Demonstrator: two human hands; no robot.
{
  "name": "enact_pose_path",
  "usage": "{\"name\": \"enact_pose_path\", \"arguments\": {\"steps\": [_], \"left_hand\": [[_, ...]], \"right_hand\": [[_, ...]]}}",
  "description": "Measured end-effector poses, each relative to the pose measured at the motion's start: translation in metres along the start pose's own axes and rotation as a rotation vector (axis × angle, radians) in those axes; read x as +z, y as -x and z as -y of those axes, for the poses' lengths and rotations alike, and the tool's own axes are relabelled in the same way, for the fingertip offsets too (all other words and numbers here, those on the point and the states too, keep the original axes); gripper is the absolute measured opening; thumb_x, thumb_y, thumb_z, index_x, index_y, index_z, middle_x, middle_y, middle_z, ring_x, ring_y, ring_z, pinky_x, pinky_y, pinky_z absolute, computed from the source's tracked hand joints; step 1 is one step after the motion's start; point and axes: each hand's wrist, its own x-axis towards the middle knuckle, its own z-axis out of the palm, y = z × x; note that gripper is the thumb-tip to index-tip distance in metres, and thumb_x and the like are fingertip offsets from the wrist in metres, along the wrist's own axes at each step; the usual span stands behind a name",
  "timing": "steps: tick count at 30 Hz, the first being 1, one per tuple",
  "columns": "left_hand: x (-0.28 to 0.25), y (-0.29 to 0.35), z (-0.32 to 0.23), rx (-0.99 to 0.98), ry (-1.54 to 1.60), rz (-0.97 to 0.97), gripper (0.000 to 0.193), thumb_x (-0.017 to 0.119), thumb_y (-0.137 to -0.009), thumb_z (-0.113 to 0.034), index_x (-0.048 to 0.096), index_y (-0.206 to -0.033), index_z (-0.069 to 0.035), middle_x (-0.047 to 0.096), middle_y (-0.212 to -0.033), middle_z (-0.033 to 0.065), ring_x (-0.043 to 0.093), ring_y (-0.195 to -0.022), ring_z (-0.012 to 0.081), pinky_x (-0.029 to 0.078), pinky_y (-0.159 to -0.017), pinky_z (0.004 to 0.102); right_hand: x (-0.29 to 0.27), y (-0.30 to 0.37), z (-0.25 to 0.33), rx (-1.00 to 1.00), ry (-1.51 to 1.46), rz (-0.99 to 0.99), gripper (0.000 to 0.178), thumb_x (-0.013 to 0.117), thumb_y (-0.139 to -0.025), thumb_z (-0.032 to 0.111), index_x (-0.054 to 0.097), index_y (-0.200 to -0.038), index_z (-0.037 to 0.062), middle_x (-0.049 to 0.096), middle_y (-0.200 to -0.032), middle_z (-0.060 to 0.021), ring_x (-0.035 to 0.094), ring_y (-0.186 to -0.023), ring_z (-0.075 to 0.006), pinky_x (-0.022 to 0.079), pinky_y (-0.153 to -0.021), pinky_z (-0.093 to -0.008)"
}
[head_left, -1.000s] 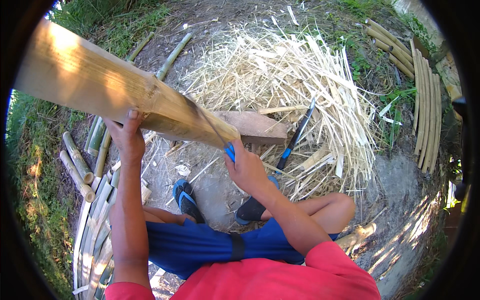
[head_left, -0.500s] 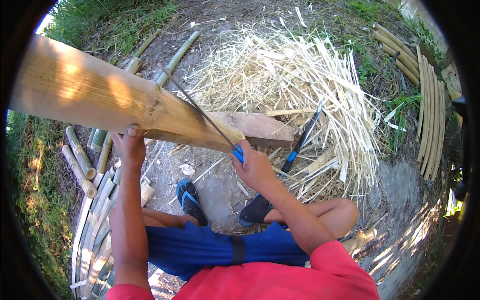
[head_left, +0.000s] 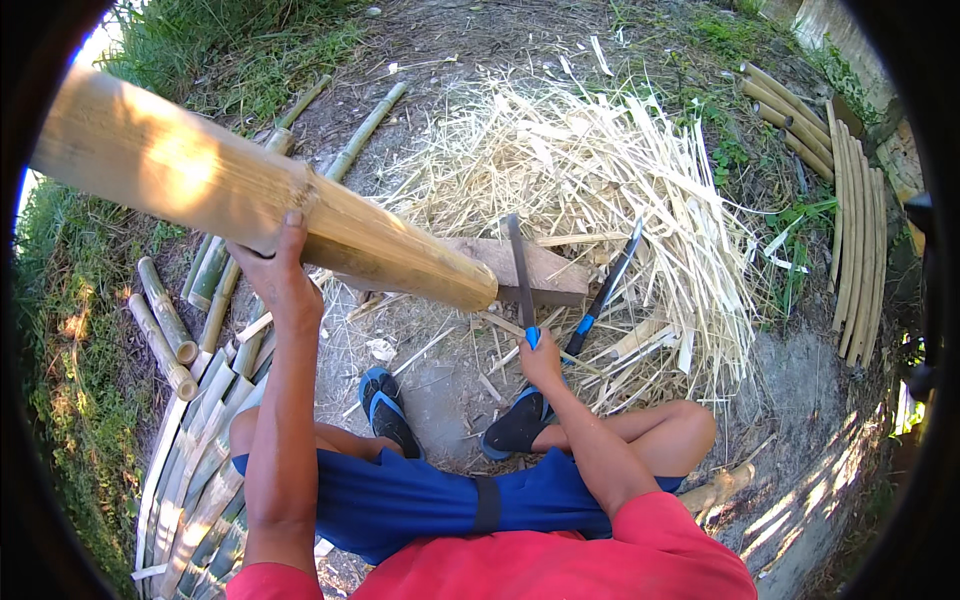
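Observation:
A thick bamboo pole (head_left: 390,238) slants from the upper left, its near end by a wooden block (head_left: 545,278). My left hand (head_left: 280,272) grips it from the near side, thumb up beside the node; most of its fingers are hidden beneath. In my right hand (head_left: 542,360), closed round a blue handle, is a knife (head_left: 521,268), its dark blade pointing away from me. The blade stands right of the bamboo's end, apart from it and in front of the block. A second long blade with a black and blue handle (head_left: 582,330) lies close by on the shavings.
A broad heap of pale shavings (head_left: 600,150) spreads beyond the block. Split bamboo strips (head_left: 190,490) and short bamboo lengths (head_left: 160,345) lie at left. Long strips (head_left: 855,240) and poles (head_left: 790,110) lie at far right. My sandalled feet (head_left: 390,412) flank the ground before me.
My right hand has drawn the knife off the bamboo, rightward and toward me, and its blade now points away. The bamboo's near end and my left hand have shifted slightly right.

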Motion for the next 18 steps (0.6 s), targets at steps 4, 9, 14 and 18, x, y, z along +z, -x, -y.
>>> {"name": "enact_pose_path", "arguments": {"steps": [4,9,14,18], "left_hand": [[0.002,-0.013,-0.001,0.022,0.158,0.132,0.086,0.079,-0.078,-0.032,0.032,-0.141,0.003,0.047,-0.127,0.0144,0.046,-0.119,0.0246,0.036,-0.105,0.0385],[0.015,-0.001,-0.013,-0.047,-0.046,0.409,0.088,0.081,-0.078,-0.032,0.031,-0.143,0.0,0.048,-0.13,0.0157,0.047,-0.123,0.025,0.037,-0.108,0.0395],[0.035,0.015,-0.014,-0.027,-0.085,0.203,0.079,0.082,-0.081,-0.022,0.035,-0.139,0.002,0.052,-0.126,0.0169,0.054,-0.115,0.0234,0.048,-0.097,0.036],[0.033,0.013,-0.01,-0.095,-0.058,0.197,0.077,0.081,-0.08,-0.024,0.037,-0.138,0.003,0.052,-0.126,0.0173,0.054,-0.115,0.0233,0.047,-0.097,0.0363]], "right_hand": [[-0.007,0.0,0.003,0.009,0.0,-0.066,0.033,0.062,-0.09,0.023,0.05,-0.112,0.0012,0.066,-0.086,-0.0289,0.065,-0.082,-0.0485,0.048,-0.074,-0.0558],[-0.042,0.004,0.05,-0.174,0.091,-0.005,0.035,0.059,-0.092,0.019,0.046,-0.12,0.002,0.066,-0.087,-0.0301,0.065,-0.081,-0.0493,0.049,-0.073,-0.0565],[-0.058,0.029,0.13,-0.494,-0.014,0.059,0.036,0.061,-0.092,0.016,0.047,-0.123,0.0028,0.066,-0.088,-0.0279,0.065,-0.079,-0.0486,0.05,-0.069,-0.0551],[-0.03,0.016,0.121,-0.645,-0.033,-0.019,0.038,0.061,-0.092,0.015,0.047,-0.124,0.0012,0.066,-0.089,-0.0288,0.065,-0.081,-0.0485,0.051,-0.072,-0.0552]]}}
